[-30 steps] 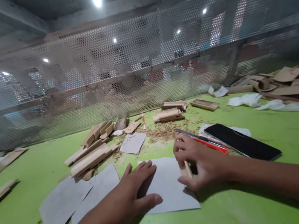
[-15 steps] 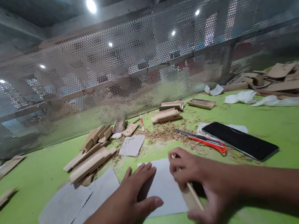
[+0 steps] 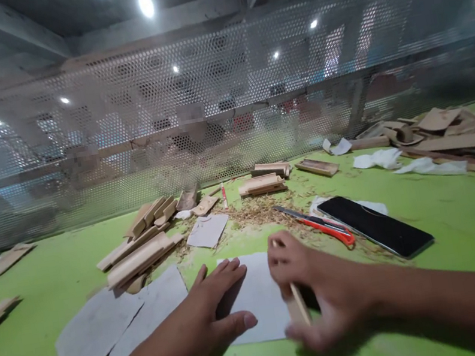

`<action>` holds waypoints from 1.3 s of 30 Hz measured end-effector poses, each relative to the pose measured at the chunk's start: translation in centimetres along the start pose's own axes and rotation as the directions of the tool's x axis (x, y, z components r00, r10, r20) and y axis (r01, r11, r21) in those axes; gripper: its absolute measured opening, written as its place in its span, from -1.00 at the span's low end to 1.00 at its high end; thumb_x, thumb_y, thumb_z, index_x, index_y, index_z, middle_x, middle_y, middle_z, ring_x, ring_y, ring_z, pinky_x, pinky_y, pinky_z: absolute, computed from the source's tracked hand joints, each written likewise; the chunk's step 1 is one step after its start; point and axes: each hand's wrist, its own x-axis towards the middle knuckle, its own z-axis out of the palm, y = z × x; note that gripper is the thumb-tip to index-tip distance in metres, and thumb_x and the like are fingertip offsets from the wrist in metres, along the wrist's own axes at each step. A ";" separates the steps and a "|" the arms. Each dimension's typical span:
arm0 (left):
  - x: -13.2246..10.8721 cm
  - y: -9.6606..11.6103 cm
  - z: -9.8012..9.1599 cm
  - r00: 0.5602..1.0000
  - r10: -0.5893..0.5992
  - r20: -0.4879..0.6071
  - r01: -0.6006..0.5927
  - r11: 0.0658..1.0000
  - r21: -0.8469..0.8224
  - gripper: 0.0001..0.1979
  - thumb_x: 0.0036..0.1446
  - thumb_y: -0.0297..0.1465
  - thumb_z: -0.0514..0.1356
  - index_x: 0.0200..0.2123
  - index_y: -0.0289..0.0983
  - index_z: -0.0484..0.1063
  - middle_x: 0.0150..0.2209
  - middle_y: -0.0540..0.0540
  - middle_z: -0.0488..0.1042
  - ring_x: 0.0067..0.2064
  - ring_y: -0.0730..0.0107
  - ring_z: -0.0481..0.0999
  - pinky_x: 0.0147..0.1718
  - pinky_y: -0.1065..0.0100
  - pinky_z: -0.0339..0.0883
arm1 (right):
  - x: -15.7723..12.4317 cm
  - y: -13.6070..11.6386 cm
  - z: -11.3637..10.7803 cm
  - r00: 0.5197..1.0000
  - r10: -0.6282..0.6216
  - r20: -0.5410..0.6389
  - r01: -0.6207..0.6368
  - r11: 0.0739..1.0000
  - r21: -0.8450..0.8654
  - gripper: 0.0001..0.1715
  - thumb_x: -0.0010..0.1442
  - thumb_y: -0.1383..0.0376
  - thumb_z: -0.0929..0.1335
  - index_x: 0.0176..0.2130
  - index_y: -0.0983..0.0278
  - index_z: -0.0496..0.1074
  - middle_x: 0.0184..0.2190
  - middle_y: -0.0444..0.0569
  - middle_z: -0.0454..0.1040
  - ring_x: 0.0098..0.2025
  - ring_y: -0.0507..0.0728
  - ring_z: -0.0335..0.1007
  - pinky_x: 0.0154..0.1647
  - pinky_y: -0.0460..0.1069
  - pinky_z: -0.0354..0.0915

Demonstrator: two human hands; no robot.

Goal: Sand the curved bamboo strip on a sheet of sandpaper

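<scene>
A grey sheet of sandpaper (image 3: 259, 296) lies flat on the green table (image 3: 451, 233) in front of me. My left hand (image 3: 217, 312) lies on the sheet's left part with fingers stretched out flat, pressing it down. My right hand (image 3: 312, 284) is closed round a small flat piece of bamboo (image 3: 296, 309), holding it edge-down against the right side of the sheet. The piece's lower end shows between my thumb and fingers; the rest is hidden in the hand.
Two more grey sheets (image 3: 108, 333) lie to the left, a small one (image 3: 207, 230) behind. Bamboo strips (image 3: 139, 255) are piled at left; short stacks (image 3: 261, 184) and shavings sit behind. A red utility knife (image 3: 318, 224) and black phone (image 3: 375, 225) lie right. Perforated metal screen (image 3: 225, 107) at back.
My right hand has slid the bamboo piece towards me and slightly left along the sheet, then back a little. My left hand has stayed flat on the sheet.
</scene>
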 end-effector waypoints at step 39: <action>-0.3 -0.3 0.3 1.000 -0.002 -0.012 0.002 1.000 -0.006 -0.20 0.31 -0.06 0.29 0.48 -0.13 0.08 0.50 -0.13 -0.07 0.51 -0.04 -0.12 0.42 -0.17 -0.43 | -0.1 0.3 -0.3 0.999 0.003 0.049 -0.006 0.999 0.050 -0.55 -0.19 0.25 0.52 -0.30 0.20 0.31 -0.22 0.00 0.33 0.04 0.34 0.14 0.13 0.27 0.22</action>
